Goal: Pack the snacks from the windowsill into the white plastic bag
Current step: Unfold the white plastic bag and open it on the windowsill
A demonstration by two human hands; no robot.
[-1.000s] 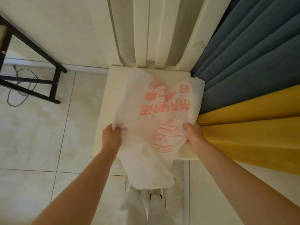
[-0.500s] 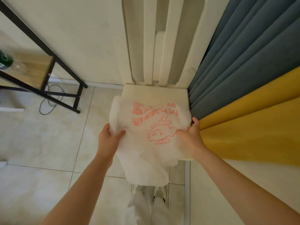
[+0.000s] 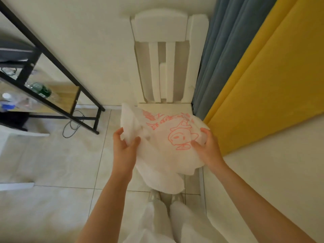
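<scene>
Bag (image 3: 163,155), white plastic with red print, is off the chair seat (image 3: 175,107) and held between your two hands in front of the white chair, its lower part hanging slack toward your shoes (image 3: 154,197). Your left hand (image 3: 124,148) pinches a bunched fold of the left edge between thumb and curled fingers; your right hand (image 3: 206,146) grips the right edge, thumb on the printed face and fingers wrapped behind. Neither hand is spread flat. The mouth of the bag cannot be made out: the film is crumpled and the two layers appear stuck together, so judge the step in hand to be finding and opening the mouth before any packing starts. No snacks and no windowsill are in view; the blue curtain (image 3: 219,58) and yellow curtain (image 3: 263,85) hang just to the right of the chair, and the sill may lie behind them, though that is a guess. To do this step well, work your grip along to the top edge and the handles instead of holding mid-panel, then rub the layers apart with one thumb and draw the hands away from each other so air enters. Keep the pull gentle, since thin film of this kind is likely to stretch or tear at a pinched fold. Once the mouth is open, hook one handle over your left hand so the right is free to fetch. The black-framed shelf (image 3: 52,67) at the left, with bottles on it, stands well apart and should not interfere.
</scene>
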